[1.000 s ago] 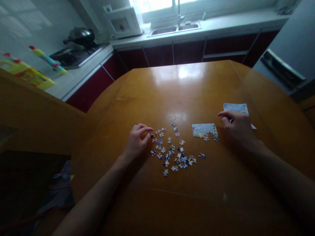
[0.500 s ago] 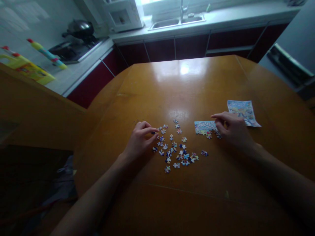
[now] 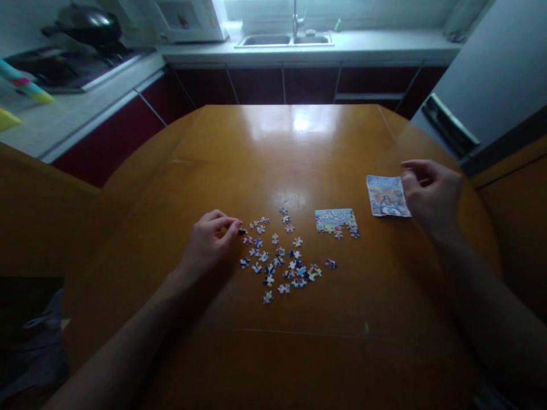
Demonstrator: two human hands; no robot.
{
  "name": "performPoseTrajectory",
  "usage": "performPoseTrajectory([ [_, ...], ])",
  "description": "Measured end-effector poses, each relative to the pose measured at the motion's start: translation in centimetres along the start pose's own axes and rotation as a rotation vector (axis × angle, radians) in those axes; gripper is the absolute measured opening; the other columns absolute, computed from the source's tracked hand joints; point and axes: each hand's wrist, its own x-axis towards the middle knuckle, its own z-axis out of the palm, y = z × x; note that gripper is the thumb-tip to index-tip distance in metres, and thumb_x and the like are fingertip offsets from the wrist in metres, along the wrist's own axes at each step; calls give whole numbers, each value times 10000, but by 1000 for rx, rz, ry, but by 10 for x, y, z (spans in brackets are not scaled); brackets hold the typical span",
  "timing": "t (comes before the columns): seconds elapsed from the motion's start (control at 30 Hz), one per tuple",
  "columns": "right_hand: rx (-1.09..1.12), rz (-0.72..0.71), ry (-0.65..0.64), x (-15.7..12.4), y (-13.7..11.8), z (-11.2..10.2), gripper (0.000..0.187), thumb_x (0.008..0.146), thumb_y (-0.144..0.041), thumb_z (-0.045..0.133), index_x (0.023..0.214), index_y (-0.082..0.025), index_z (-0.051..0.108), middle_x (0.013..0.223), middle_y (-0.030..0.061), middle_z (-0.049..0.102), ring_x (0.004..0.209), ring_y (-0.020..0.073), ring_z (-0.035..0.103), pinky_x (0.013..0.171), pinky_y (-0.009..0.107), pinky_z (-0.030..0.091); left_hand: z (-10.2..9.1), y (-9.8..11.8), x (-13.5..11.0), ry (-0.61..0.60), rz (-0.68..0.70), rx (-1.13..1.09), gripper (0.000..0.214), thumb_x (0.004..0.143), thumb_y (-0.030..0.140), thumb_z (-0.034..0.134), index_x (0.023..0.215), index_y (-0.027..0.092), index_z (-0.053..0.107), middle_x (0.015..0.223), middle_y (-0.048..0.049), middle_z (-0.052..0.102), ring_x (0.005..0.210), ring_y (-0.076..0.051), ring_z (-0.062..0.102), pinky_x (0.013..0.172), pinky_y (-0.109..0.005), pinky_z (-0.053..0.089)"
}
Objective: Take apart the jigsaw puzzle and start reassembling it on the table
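My left hand (image 3: 212, 239) rests at the left edge of scattered jigsaw pieces (image 3: 280, 251), its thumb and forefinger closed on a small dark jigsaw piece (image 3: 242, 232). The loose pieces lie spread over the wooden table, some showing blue and purple print. Right of them lies a partly joined jigsaw puzzle (image 3: 335, 219), its top strip pale blue and its lower edge ragged. My right hand (image 3: 431, 193) is at the right side of a printed picture sheet (image 3: 387, 196), thumb and forefinger pinched at its upper right corner. The hand hides that side of the sheet.
The brown wooden table (image 3: 273, 359) has a seam across its near part. Beyond it are a counter with a sink (image 3: 284, 40), a stove with a dark pot (image 3: 88, 25) at left, and a fridge (image 3: 491, 68) at right.
My right hand has moved right, off the joined puzzle and onto the picture sheet. My left hand stays at the same dark piece. The whole view has turned a little to the right.
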Motion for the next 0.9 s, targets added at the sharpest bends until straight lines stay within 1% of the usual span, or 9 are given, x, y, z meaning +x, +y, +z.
performPoseTrajectory([
  [0.1,41,-7,12,-1,-12,-8,191,890,-280,597,1002,-194,726,859,96,711,663,185,599,589,335,457,-1,2,0,-5,-7,-5,274,907,401,575,818,194,730,818,-28,613,774,-187,589,655,-300,442],
  [0.13,51,-41,-34,-8,-20,-7,164,885,-275,610,975,-199,724,832,72,699,649,175,588,588,331,454,-2,2,0,-8,-3,-10,268,906,398,576,821,196,730,815,-26,612,772,-186,590,657,-300,440],
  [0.23,99,-240,-256,-41,-52,1,122,888,-239,618,957,-198,709,818,44,661,699,171,579,659,340,476,-6,0,2,-2,2,-34,226,889,374,596,844,201,735,819,-24,618,769,-182,590,660,-297,439],
  [0.3,165,-364,-468,-69,-69,8,146,909,-194,583,1003,-182,693,913,72,660,834,193,604,750,355,499,-8,-3,4,6,2,-49,190,870,346,616,858,201,738,823,-26,625,764,-178,587,664,-295,440],
  [0.37,192,-475,-625,-94,-79,15,176,928,-161,536,1024,-178,683,972,91,658,895,207,597,793,372,503,-10,-9,6,23,-4,-55,166,855,324,633,866,200,743,818,-25,626,744,-170,576,666,-293,438],
  [0.43,195,-512,-713,-111,-81,21,178,936,-153,522,1015,-183,679,978,90,654,902,212,587,806,384,503,-11,-14,7,39,-22,-63,157,844,319,653,861,197,751,804,-24,616,726,-163,564,653,-290,431],
  [0.53,178,-477,-707,-124,-79,28,180,931,-142,519,1022,-179,670,972,89,648,889,213,583,827,407,500,-10,-20,7,8,-14,-123,159,829,327,685,852,191,764,789,-28,589,728,-165,558,636,-285,431],
  [0.73,165,-406,-691,-128,-85,33,179,930,-151,522,1036,-181,663,993,86,645,903,213,590,839,415,496,-3,-25,5,-96,56,-161,152,847,328,706,899,201,769,830,-36,579,762,-166,551,674,-295,455],
  [0.9,244,-337,-669,-129,-92,36,178,958,-185,506,1046,-175,660,1010,88,643,922,203,595,822,388,503,5,-24,4,-76,148,-85,138,910,278,647,987,224,749,927,-52,599,901,-200,543,842,-366,468],
])
